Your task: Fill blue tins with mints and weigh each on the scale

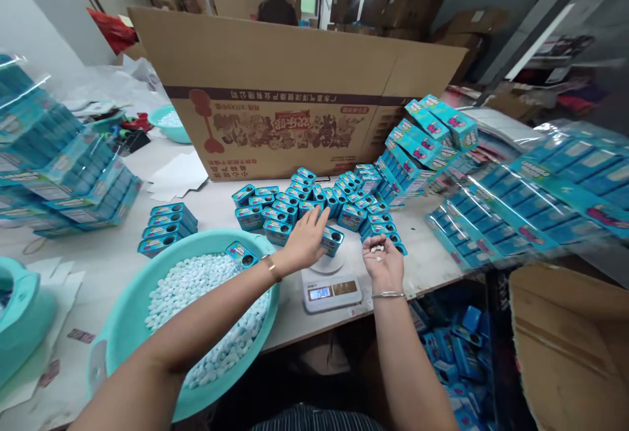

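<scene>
My left hand [307, 238] stretches over the kitchen scale [331, 293], fingers extended, right beside a small blue tin [333, 241] on its round plate. Part of that tin is hidden by the hand. My right hand [386, 267] is turned palm up to the right of the scale, fingers curled around several small white tablets [377, 248]. Under my left forearm stands a turquoise basin [115, 306] filled with white tablets [196, 287]. One blue tin [241, 254] rests on the tablets near its far rim. The scale's display is lit.
Rows of blue tins [289, 205] stand behind the scale, before a large cardboard box [295, 110]. Packs of tins [422, 143] are stacked at right, wrapped packs [54, 156] at left. An open carton [570, 346] and loose tins [457, 352] lie below the table edge. A person [278, 8] is behind.
</scene>
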`<control>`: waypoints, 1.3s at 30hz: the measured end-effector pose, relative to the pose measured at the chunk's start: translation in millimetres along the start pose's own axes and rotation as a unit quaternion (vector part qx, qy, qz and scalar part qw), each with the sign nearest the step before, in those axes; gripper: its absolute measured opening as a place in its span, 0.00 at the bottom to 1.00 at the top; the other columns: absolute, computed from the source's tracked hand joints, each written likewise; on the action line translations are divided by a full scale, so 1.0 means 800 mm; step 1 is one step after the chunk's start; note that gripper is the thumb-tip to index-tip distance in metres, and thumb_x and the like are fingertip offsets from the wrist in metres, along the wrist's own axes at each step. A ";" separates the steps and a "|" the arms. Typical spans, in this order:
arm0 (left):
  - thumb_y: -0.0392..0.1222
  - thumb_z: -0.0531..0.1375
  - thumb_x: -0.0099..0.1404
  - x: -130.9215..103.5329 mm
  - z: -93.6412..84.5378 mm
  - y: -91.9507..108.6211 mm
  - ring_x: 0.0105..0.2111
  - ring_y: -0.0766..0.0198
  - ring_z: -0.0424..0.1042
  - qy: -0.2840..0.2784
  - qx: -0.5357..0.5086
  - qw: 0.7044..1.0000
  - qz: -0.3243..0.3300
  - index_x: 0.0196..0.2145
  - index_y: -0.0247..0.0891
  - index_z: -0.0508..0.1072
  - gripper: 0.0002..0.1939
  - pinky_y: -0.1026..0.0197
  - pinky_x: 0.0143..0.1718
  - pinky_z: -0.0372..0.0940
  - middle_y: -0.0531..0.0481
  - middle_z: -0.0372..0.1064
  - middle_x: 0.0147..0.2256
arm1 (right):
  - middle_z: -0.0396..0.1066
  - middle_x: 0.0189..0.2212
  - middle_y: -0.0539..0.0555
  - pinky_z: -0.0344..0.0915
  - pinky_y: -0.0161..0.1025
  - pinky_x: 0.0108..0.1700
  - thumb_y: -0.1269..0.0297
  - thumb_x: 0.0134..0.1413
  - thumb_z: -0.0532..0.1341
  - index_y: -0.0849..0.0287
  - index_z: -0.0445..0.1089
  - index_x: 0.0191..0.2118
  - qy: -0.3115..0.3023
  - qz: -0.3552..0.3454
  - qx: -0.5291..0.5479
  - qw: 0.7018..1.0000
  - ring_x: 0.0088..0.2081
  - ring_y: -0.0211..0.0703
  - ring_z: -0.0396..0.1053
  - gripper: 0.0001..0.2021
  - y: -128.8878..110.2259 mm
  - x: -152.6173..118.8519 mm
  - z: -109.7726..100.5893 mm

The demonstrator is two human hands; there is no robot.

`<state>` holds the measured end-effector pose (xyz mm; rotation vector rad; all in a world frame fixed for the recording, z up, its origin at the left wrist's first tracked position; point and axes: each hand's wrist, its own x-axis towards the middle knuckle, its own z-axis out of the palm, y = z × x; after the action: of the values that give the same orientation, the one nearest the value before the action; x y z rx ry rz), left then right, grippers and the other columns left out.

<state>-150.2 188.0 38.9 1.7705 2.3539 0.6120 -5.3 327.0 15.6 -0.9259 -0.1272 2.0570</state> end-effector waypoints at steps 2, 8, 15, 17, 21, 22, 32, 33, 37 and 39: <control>0.38 0.64 0.57 0.023 0.016 -0.003 0.61 0.45 0.58 -0.038 0.016 0.999 -0.031 0.59 0.34 0.59 0.33 0.48 0.58 0.58 0.34 0.58 0.60 | 0.66 0.19 0.46 0.73 0.34 0.31 0.72 0.63 0.48 0.58 0.62 0.26 0.018 0.005 -0.008 1.000 0.22 0.32 0.69 0.14 0.004 -0.004 -0.004; 0.42 0.63 0.59 0.020 0.004 -0.001 0.42 0.55 0.73 -0.035 -0.029 0.999 -0.013 0.46 0.39 0.70 0.17 0.57 0.41 0.67 0.47 0.69 0.44 | 0.71 0.21 0.48 0.74 0.37 0.35 0.72 0.60 0.50 0.58 0.64 0.26 0.017 0.046 -0.012 0.999 0.25 0.34 0.72 0.12 0.021 -0.006 -0.027; 0.34 0.59 0.60 0.021 -0.033 0.048 0.41 0.57 0.69 0.024 0.034 0.994 0.103 0.42 0.38 0.73 0.11 0.56 0.41 0.64 0.46 0.66 0.41 | 0.69 0.20 0.46 0.73 0.36 0.31 0.72 0.58 0.54 0.57 0.65 0.26 -0.047 0.054 -0.019 0.997 0.22 0.35 0.71 0.10 0.054 0.009 -0.024; 0.31 0.56 0.60 0.025 -0.031 0.053 0.40 0.56 0.68 -0.013 0.088 0.990 0.106 0.36 0.37 0.74 0.09 0.56 0.39 0.64 0.45 0.66 0.38 | 0.69 0.19 0.46 0.71 0.34 0.28 0.71 0.58 0.55 0.57 0.65 0.27 -0.058 0.045 -0.021 0.997 0.22 0.36 0.70 0.09 0.063 0.010 -0.020; 0.29 0.55 0.58 0.025 -0.037 0.060 0.39 0.56 0.67 -0.008 0.119 0.988 0.097 0.35 0.37 0.73 0.10 0.55 0.37 0.62 0.44 0.66 0.38 | 0.69 0.19 0.47 0.69 0.33 0.25 0.70 0.60 0.52 0.58 0.65 0.26 -0.034 0.073 0.005 0.997 0.22 0.37 0.70 0.12 0.068 0.001 -0.008; 0.29 0.55 0.58 0.023 -0.040 0.063 0.39 0.55 0.66 0.004 0.124 0.987 0.101 0.35 0.37 0.73 0.10 0.55 0.37 0.62 0.44 0.65 0.38 | 0.69 0.19 0.48 0.69 0.32 0.24 0.70 0.61 0.52 0.58 0.65 0.26 -0.036 0.078 0.012 0.996 0.22 0.36 0.70 0.12 0.067 -0.002 -0.005; 0.27 0.53 0.57 0.026 -0.034 0.058 0.38 0.54 0.66 -0.002 0.152 0.984 0.090 0.34 0.38 0.72 0.12 0.53 0.35 0.61 0.43 0.65 0.37 | 0.69 0.19 0.45 0.71 0.34 0.29 0.74 0.56 0.55 0.58 0.65 0.25 -0.062 0.046 0.002 0.997 0.22 0.35 0.70 0.10 0.069 0.000 -0.002; 0.28 0.53 0.58 0.025 -0.036 0.058 0.38 0.54 0.66 0.005 0.152 0.984 0.090 0.34 0.38 0.72 0.11 0.53 0.35 0.61 0.43 0.65 0.36 | 0.69 0.19 0.46 0.71 0.35 0.29 0.74 0.57 0.55 0.58 0.65 0.25 -0.063 0.044 0.005 0.997 0.23 0.35 0.70 0.10 0.067 -0.001 -0.001; 0.30 0.54 0.58 0.021 -0.043 0.064 0.37 0.54 0.66 0.021 0.144 0.985 0.097 0.34 0.38 0.73 0.09 0.53 0.35 0.62 0.44 0.65 0.36 | 0.70 0.20 0.47 0.72 0.36 0.29 0.73 0.59 0.52 0.58 0.67 0.27 -0.052 0.055 0.001 0.997 0.25 0.36 0.71 0.11 0.060 -0.006 0.005; 0.28 0.53 0.57 0.018 -0.039 0.066 0.39 0.54 0.66 0.012 0.153 0.983 0.098 0.35 0.38 0.73 0.12 0.53 0.36 0.62 0.43 0.65 0.37 | 0.70 0.21 0.47 0.71 0.35 0.28 0.73 0.59 0.51 0.58 0.67 0.27 -0.060 0.061 -0.005 0.996 0.25 0.36 0.71 0.12 0.061 -0.007 0.007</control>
<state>-118.7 206.2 90.3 2.1528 2.4141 0.3045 -39.0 293.4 3.4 -0.8328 -0.1482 2.2267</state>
